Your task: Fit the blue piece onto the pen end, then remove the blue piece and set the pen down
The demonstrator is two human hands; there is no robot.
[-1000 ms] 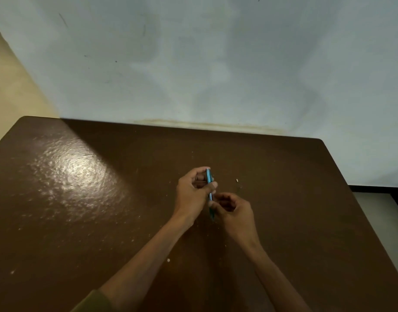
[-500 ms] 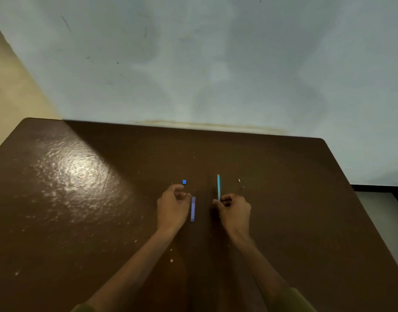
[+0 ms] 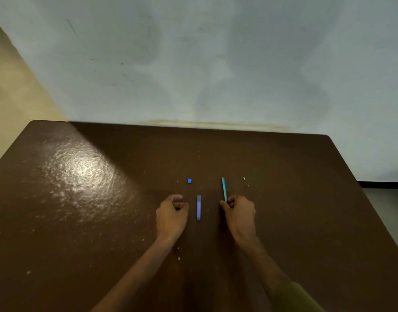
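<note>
The right hand (image 3: 238,213) pinches the near end of a thin teal pen (image 3: 224,189) on the brown surface (image 3: 81,210). The left hand (image 3: 172,213) is curled and seems to hold nothing, just beside a pale purple cap (image 3: 198,207). A small blue piece (image 3: 189,181) lies farther away

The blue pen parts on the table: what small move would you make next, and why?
Probably the left hand, curled and holding nothing, should pick up the purple cap lying beside it; the right hand grips the teal pen.
</note>
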